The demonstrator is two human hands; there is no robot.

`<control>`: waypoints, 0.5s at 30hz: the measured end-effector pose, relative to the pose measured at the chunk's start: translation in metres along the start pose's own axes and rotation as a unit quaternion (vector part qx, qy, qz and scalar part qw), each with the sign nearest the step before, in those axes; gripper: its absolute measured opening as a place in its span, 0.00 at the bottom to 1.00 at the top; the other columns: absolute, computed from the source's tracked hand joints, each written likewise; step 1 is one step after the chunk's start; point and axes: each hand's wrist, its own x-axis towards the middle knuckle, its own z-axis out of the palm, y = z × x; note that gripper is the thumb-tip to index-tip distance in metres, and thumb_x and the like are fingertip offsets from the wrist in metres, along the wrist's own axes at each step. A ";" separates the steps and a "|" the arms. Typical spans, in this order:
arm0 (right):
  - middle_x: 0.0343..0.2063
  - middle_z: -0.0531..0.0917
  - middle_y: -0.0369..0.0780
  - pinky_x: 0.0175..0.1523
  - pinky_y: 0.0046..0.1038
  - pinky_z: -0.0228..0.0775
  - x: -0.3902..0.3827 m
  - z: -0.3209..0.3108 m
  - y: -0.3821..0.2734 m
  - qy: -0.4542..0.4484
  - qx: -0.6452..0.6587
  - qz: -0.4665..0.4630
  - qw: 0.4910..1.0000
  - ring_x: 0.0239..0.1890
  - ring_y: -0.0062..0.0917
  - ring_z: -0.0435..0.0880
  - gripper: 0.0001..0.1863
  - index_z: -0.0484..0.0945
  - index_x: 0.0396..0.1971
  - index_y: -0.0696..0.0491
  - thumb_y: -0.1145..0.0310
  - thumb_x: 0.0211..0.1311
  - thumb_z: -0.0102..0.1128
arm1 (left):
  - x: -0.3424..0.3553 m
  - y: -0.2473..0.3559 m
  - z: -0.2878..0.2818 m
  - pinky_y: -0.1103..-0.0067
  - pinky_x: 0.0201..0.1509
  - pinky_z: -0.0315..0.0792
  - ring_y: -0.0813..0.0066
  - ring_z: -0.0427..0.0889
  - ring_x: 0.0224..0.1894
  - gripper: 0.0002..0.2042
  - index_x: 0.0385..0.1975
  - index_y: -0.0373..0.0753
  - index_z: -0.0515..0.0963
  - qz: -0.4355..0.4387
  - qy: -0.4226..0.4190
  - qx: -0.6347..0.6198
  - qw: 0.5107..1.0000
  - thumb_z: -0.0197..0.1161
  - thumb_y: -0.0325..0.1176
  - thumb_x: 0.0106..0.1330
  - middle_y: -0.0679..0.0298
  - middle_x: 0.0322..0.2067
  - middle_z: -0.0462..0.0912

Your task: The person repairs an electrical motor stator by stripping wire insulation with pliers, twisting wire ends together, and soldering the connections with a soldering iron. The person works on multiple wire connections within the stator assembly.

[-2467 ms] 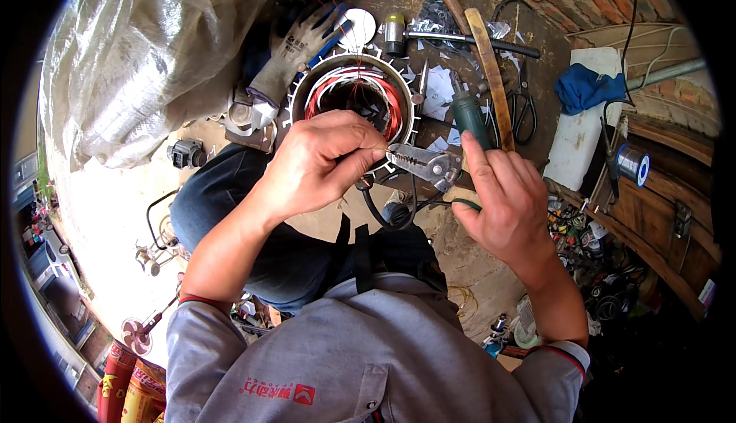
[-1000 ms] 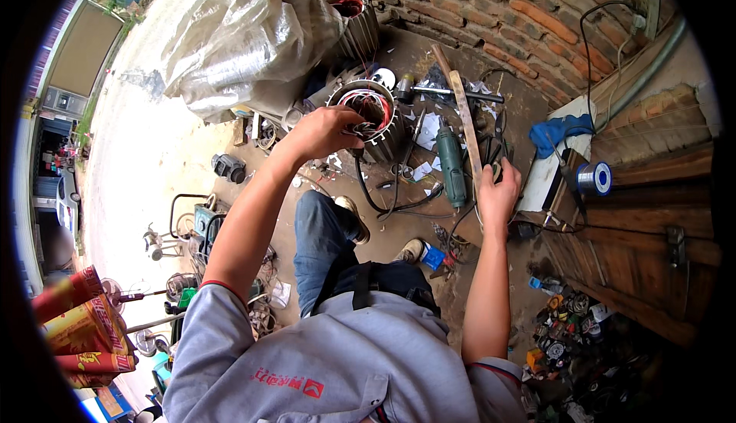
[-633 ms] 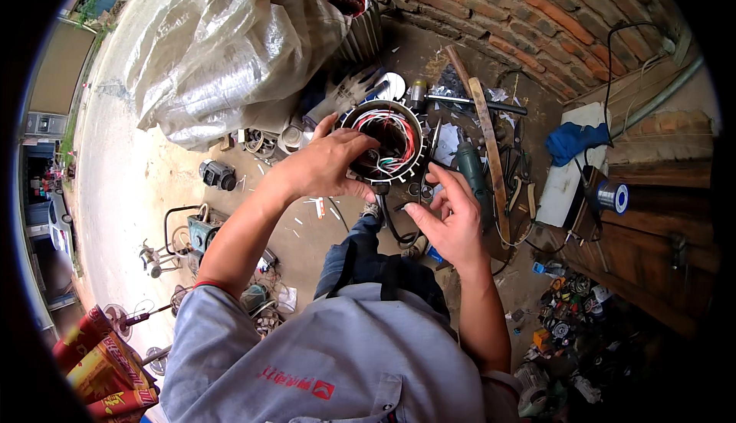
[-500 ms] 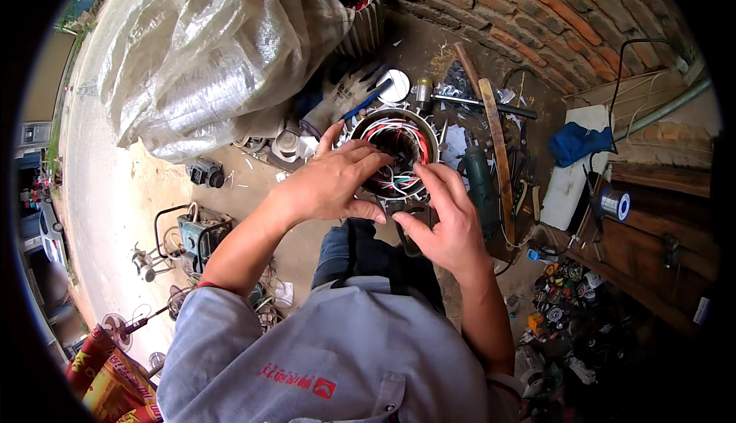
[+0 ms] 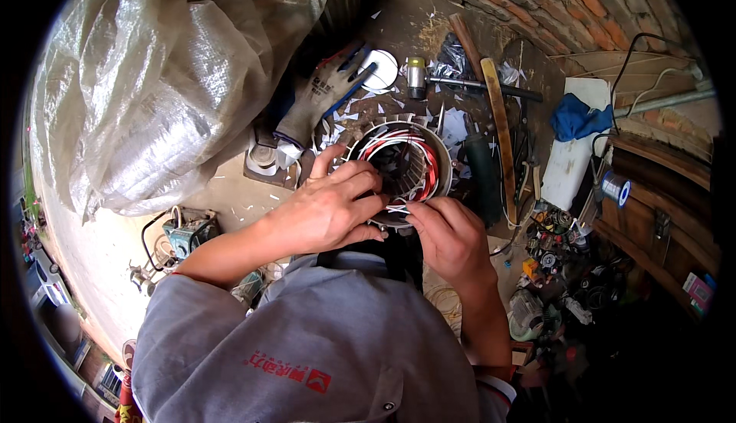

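A round metal motor housing point(image 5: 441, 164) with a toothed rim holds red and white wire coils point(image 5: 425, 159) around its opening. My left hand point(image 5: 333, 204) has its fingers curled over the housing's front-left rim. My right hand point(image 5: 448, 235) is at the front-right of the opening, thumb and forefinger pinched on loose white wires point(image 5: 399, 207). A dark green power tool point(image 5: 481, 178) lies right of the housing, partly in shadow.
Plastic sheeting point(image 5: 169, 86) fills the left. Behind are a glove point(image 5: 310, 101), white disc point(image 5: 381, 70), cylinder point(image 5: 416, 78), wooden sticks point(image 5: 498, 139) and brick wall point(image 5: 552, 1). Right are blue cloth point(image 5: 579, 116), wire spool point(image 5: 617, 187) and scattered parts point(image 5: 552, 270). Bottom-left stands equipment point(image 5: 188, 231).
The wire stripper seen earliest has left my hands. My hands moved onto the housing; my right fingers, apart moments ago, have closed on white wires. The view has shifted.
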 end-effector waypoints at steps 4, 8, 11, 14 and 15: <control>0.34 0.81 0.41 0.39 0.35 0.78 0.002 -0.003 -0.007 -0.031 -0.030 0.007 0.999 0.35 0.35 0.84 0.10 0.81 0.43 0.58 0.77 0.60 0.64 | -0.003 -0.005 0.004 0.50 0.71 0.54 0.65 0.77 0.59 0.24 0.45 0.41 0.83 0.020 0.006 0.039 0.999 0.71 0.54 0.57 0.63 0.48 0.80; 0.33 0.80 0.42 0.39 0.35 0.77 0.000 -0.006 -0.007 -0.047 -0.023 0.013 0.999 0.35 0.35 0.83 0.11 0.80 0.43 0.58 0.77 0.60 0.63 | 0.001 0.021 -0.002 0.53 0.73 0.55 0.62 0.78 0.59 0.30 0.49 0.35 0.82 -0.015 0.010 0.044 0.999 0.69 0.56 0.58 0.57 0.53 0.80; 0.33 0.79 0.41 0.39 0.35 0.77 -0.004 -0.008 -0.006 -0.051 -0.005 0.017 0.999 0.35 0.35 0.83 0.13 0.81 0.43 0.58 0.77 0.57 0.63 | 0.008 0.030 0.008 0.59 0.72 0.62 0.58 0.80 0.56 0.31 0.54 0.30 0.79 -0.027 0.035 -0.024 0.999 0.72 0.51 0.59 0.52 0.54 0.80; 0.33 0.79 0.41 0.38 0.34 0.77 -0.004 -0.013 -0.004 -0.073 -0.006 0.007 0.997 0.34 0.35 0.83 0.14 0.81 0.44 0.59 0.78 0.55 0.63 | 0.005 0.036 0.026 0.62 0.71 0.64 0.60 0.79 0.56 0.29 0.54 0.31 0.80 -0.051 0.052 -0.012 0.997 0.74 0.44 0.57 0.54 0.54 0.81; 0.32 0.79 0.41 0.38 0.34 0.76 -0.005 -0.014 -0.003 -0.078 -0.006 0.006 0.997 0.34 0.34 0.82 0.15 0.81 0.45 0.59 0.78 0.55 0.63 | 0.005 0.034 0.027 0.63 0.70 0.65 0.61 0.80 0.54 0.27 0.55 0.31 0.80 -0.050 0.064 -0.026 0.996 0.74 0.39 0.57 0.54 0.52 0.82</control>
